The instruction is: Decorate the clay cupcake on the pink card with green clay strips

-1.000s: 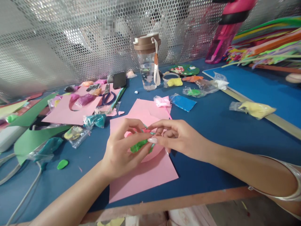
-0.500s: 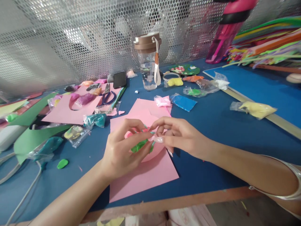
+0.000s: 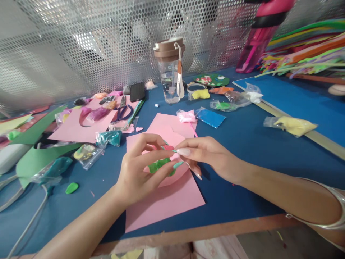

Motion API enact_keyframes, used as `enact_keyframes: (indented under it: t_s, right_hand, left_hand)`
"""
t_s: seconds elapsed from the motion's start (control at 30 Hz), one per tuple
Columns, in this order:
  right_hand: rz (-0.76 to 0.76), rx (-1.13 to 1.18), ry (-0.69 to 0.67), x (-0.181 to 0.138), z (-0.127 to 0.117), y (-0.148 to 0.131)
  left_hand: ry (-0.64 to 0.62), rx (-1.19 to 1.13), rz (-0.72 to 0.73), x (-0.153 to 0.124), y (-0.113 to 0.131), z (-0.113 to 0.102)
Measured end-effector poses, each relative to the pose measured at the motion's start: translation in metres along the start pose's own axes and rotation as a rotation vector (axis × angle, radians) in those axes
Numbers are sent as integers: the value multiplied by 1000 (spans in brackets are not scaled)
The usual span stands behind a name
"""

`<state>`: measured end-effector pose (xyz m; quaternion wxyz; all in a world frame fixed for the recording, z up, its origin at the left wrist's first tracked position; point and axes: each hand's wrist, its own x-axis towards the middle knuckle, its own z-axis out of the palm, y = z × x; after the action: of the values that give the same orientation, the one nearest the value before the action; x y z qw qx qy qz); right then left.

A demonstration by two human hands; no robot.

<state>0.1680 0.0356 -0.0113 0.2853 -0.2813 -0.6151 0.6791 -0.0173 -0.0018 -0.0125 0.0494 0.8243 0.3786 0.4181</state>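
Observation:
Over the pink paper [image 3: 161, 210], the fingertips of both hands meet around a small lump of pink modelling clay [image 3: 175, 157]. My left hand [image 3: 142, 167] has it between thumb and forefinger. From the right, my right hand [image 3: 208, 153] pinches at its upper edge, thumb and forefinger together; its other fingers are curled below, partly hidden. Beneath my left fingers lies green clay [image 3: 159, 164] on a rounded pink paper piece [image 3: 178, 178]. Reddish-pink clay [image 3: 168, 148] shows just behind it, mostly covered by the fingers.
Bagged clays lie around, such as a teal one [image 3: 109, 138], a blue one [image 3: 210, 117] and a cream one [image 3: 296, 125]. Dark-blue-handled scissors [image 3: 124, 111] rest at left. A lidded cup [image 3: 169, 72] and a pink bottle [image 3: 258, 39] stand behind, before a perforated metal screen [image 3: 107, 46].
My right thumb and forefinger have shifted slightly up and closed together at the pink clay. My left thumb and forefinger have spread a little, showing more of it.

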Motion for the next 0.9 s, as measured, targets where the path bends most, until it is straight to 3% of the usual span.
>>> enact_keyframes:
  t_s: [0.17,0.37,0.9]
  right_hand:
    - [4,71,-33,1,-2,3]
    - [72,-23,-19,-2,0,0]
    - [75,-113,-17,-3,0,-1]
  left_hand:
    - [14,-22,-8,0,1,-1]
    - [-1,4,39,0,4,0]
    - [-33,23,103,-2,4,1]
